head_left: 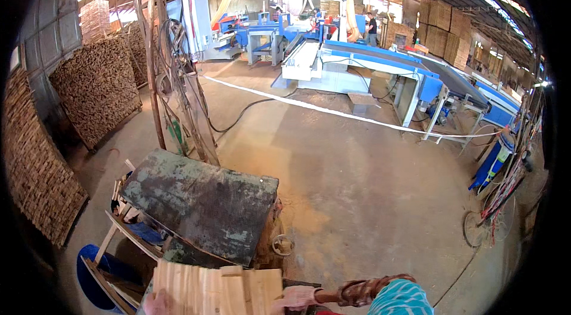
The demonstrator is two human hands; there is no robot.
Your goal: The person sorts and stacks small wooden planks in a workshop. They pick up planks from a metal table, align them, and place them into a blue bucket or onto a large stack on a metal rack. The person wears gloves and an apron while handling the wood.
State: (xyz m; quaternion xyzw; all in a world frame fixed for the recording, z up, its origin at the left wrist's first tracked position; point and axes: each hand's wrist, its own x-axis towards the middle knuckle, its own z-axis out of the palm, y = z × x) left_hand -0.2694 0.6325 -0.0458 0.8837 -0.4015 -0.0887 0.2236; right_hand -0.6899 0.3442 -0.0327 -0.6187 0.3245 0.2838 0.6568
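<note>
A row of pale wooden strips (199,286) lies side by side at the bottom of the view, with a few shorter pieces standing higher on its right part. At the row's left end my left hand (157,303) grips the outer strip; it is blurred and cut by the lower edge. My right hand (299,297), in a pale pinkish knit glove, closes on the right end, its fingertips partly hidden. A brown patterned sleeve (372,289) covers that forearm, beside a turquoise white-striped cloth (401,298). What carries the strips underneath is hidden.
Just beyond the strips stands a machine with a worn dark cover (202,202) and a small handwheel (282,245). A blue tub (98,273) is at lower left. Wood stacks (95,86) line the left. A white strap (309,105) crosses before the blue conveyor (380,56).
</note>
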